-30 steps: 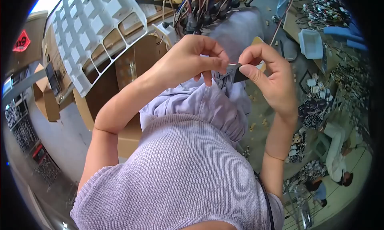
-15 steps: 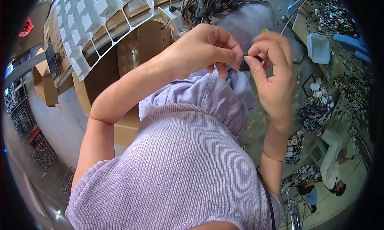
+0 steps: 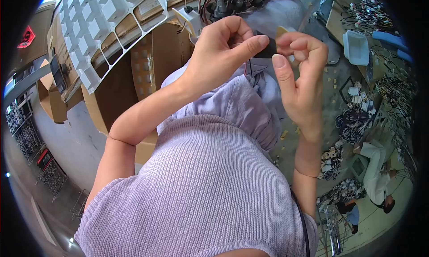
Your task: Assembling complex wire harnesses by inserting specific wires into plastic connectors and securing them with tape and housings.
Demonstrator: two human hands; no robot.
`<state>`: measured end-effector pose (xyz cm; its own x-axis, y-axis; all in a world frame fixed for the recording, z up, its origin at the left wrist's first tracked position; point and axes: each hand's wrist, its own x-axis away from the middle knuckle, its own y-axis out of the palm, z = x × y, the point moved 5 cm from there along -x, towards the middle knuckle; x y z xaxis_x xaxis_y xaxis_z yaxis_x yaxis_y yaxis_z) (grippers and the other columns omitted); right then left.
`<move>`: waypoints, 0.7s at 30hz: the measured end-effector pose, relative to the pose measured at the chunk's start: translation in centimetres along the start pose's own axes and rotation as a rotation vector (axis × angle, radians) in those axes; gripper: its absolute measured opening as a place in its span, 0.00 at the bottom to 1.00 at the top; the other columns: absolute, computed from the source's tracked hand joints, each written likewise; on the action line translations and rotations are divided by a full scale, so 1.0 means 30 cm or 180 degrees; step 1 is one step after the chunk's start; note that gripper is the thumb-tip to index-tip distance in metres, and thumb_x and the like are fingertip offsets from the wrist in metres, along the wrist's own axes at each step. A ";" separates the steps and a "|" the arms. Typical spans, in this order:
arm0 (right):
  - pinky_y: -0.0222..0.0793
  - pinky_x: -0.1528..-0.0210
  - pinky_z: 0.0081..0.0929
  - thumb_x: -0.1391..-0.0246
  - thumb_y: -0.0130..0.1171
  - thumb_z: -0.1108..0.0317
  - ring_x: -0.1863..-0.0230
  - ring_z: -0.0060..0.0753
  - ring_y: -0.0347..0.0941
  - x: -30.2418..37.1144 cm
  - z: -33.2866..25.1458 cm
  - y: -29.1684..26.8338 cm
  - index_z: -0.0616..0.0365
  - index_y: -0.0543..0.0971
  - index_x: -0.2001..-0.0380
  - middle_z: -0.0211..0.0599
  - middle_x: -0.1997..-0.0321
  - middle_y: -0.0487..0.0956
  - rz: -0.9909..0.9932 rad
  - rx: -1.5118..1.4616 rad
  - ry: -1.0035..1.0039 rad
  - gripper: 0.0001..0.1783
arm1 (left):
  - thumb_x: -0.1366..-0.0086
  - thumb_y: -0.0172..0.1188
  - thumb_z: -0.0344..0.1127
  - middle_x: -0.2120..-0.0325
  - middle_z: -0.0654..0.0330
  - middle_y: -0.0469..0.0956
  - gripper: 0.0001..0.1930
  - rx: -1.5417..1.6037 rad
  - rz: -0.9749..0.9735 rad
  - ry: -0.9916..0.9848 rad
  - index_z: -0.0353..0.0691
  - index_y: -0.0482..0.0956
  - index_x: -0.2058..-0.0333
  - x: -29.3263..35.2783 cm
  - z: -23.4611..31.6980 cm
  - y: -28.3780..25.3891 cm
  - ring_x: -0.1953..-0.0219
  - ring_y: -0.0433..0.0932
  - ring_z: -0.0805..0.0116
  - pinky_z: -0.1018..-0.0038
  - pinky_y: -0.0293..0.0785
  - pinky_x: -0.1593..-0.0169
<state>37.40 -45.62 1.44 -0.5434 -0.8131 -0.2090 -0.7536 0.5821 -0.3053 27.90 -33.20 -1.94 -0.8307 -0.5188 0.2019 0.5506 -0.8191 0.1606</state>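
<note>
My left hand (image 3: 225,47) is closed, its thumb pressing a small flat black piece (image 3: 267,47), whose kind I cannot make out. Thin red and dark wires (image 3: 248,69) hang just below it, over my lap. Just to the right, my right hand (image 3: 306,71) has its fingers curled near the black piece's edge, while the thumb stands apart. A small tan piece (image 3: 280,32) shows by the right fingertips, seemingly tucked among them. What else these fingers hold is hidden.
Bundled wires with black connectors (image 3: 234,2) lie ahead. A white plastic tray (image 3: 96,20) and open cardboard boxes (image 3: 100,100) stand at left. To the right are a pale blue bin (image 3: 356,47) and cable piles (image 3: 353,123); two other people sit farther off, lower right.
My hands have shifted slightly up. The left thumb now lies across the black piece, and the right thumb has come away from it. The tan piece shows more.
</note>
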 end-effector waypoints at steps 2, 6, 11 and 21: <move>0.67 0.60 0.24 0.46 0.64 0.71 0.69 0.24 0.65 0.002 -0.008 -0.006 0.61 0.67 0.56 0.35 0.64 0.70 0.0294 -0.0028 -0.0159 0.19 | 0.39 0.67 0.35 0.84 0.72 0.67 0.14 -0.0030 0.0041 -0.0020 0.36 0.70 0.76 0.004 0.018 0.005 0.82 0.63 0.87 0.86 0.58 0.80; 0.53 0.75 0.16 0.53 0.68 0.75 0.77 0.16 0.53 -0.009 -0.028 -0.027 0.55 0.81 0.61 0.24 0.68 0.66 0.0566 0.0177 -0.0067 0.13 | 0.40 0.67 0.32 0.85 0.73 0.64 0.14 -0.0078 0.0254 0.0628 0.37 0.68 0.73 0.012 0.052 0.007 0.83 0.60 0.87 0.85 0.55 0.80; 0.49 0.78 0.14 0.59 0.71 0.78 0.78 0.14 0.52 0.007 -0.035 -0.036 0.54 0.84 0.61 0.22 0.70 0.64 0.0559 0.0207 0.0162 0.18 | 0.40 0.67 0.29 0.85 0.75 0.59 0.10 0.0167 0.0053 0.0752 0.36 0.73 0.65 0.029 0.084 0.025 0.81 0.53 0.86 0.86 0.53 0.77; 0.50 0.77 0.15 0.62 0.72 0.78 0.78 0.13 0.53 -0.006 -0.065 -0.047 0.55 0.85 0.61 0.22 0.70 0.64 0.0514 0.0438 0.0143 0.20 | 0.47 0.68 0.22 0.76 0.73 0.68 0.18 -0.1386 0.0067 0.1013 0.36 0.80 0.55 0.053 0.109 0.020 0.78 0.54 0.87 0.87 0.51 0.76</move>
<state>37.84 -46.29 3.72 -0.6713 -0.7062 -0.2249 -0.5994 0.6958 -0.3958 27.18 -33.71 1.64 -0.8409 -0.5293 -0.1129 0.5386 -0.7983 -0.2694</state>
